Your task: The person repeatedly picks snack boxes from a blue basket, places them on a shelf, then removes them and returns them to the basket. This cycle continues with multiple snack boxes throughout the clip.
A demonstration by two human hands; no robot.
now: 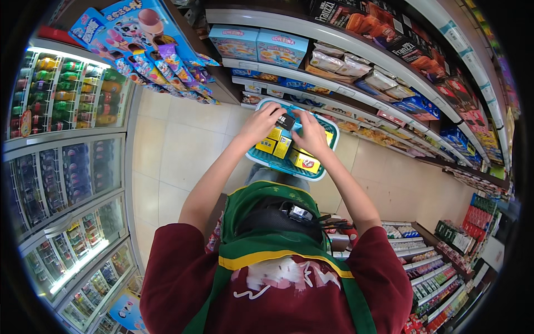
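Note:
A small black box (286, 121) with white print is held between my two hands above a teal plastic basket (320, 177). My left hand (259, 123) grips the box's left end, its fingers curled over the top. At the other end, the fingers of my right hand (311, 135) are bent against the box. Inside the basket lie several small yellow boxes (282, 147), one with a red picture (307, 162) on its face. My right hand and wrist cover part of the basket's contents.
Shelves (345, 89) of packaged snacks run ahead and to the right. Glass-door drink coolers (69, 161) line the left. A blue cardboard display (144, 39) with hanging packets juts out at the upper left. Pale floor tiles (183, 133) stretch beside the basket.

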